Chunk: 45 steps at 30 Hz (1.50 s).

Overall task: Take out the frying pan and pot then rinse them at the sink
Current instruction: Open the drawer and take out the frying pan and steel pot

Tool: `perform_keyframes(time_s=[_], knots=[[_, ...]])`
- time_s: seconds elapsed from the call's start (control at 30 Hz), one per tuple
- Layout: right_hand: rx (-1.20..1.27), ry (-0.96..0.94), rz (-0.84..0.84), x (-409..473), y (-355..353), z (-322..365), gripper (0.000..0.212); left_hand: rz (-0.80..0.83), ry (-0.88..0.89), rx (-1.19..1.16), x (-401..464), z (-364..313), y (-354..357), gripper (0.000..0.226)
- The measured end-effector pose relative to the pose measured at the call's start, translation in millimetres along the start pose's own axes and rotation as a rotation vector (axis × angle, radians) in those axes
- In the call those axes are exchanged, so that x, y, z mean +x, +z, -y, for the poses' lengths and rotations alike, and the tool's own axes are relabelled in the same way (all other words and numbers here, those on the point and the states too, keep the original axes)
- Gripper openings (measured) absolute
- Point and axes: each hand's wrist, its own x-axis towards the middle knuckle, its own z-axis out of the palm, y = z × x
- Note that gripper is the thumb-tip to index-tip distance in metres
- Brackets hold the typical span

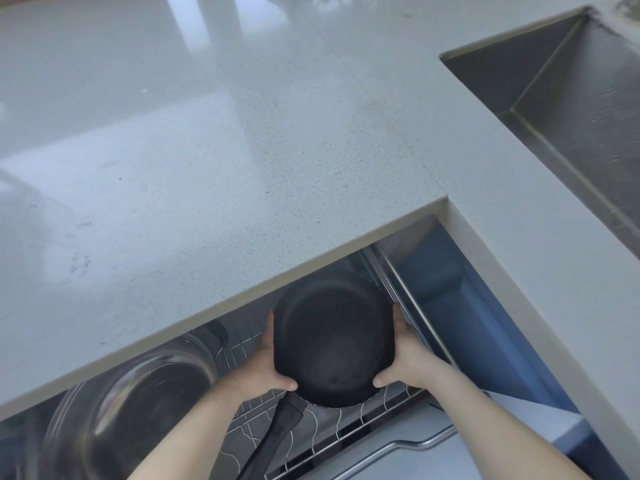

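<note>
A black frying pan [334, 344] sits in a pulled-out wire rack drawer [349, 433] under the counter, its dark handle pointing toward me at the bottom. My left hand [268, 362] grips the pan's left rim and my right hand [403, 356] grips its right rim. To the left in the same drawer a shiny steel pot [128, 400] lies partly under the counter's edge, with a dark knob just behind it. The steel sink [568, 109] is at the upper right, sunk into the counter.
The grey speckled countertop [214, 140] fills most of the view and overhangs the drawer's back part. A blue cabinet front [485, 327] stands to the right of the drawer. The drawer's grey front panel lies at the bottom right.
</note>
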Motion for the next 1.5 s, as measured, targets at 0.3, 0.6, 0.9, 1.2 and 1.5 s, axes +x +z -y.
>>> perform_keyframes(time_s=[0.3,0.6,0.9,1.2,1.5], knots=[[-0.148,0.015,0.117,-40.9,-13.8,29.0,0.166,0.154,-0.002,-0.018,-56.7,-30.0,-44.9,0.128],[-0.146,-0.046,0.121,-112.8,-20.5,50.9,0.168,0.246,0.072,-0.018,-139.1,-61.3,-54.2,0.119],[-0.195,-0.077,0.061,-188.3,-44.5,62.1,0.163,0.246,0.014,-0.033,-202.4,-106.1,-45.1,0.125],[-0.244,-0.153,-0.237,-294.0,-82.6,37.7,0.159,0.268,0.142,0.08,-229.0,-156.9,-7.7,0.13],[-0.053,-0.292,-0.321,-277.7,-145.2,94.3,0.159,0.153,0.447,0.157,-206.2,-241.9,-75.0,0.124]])
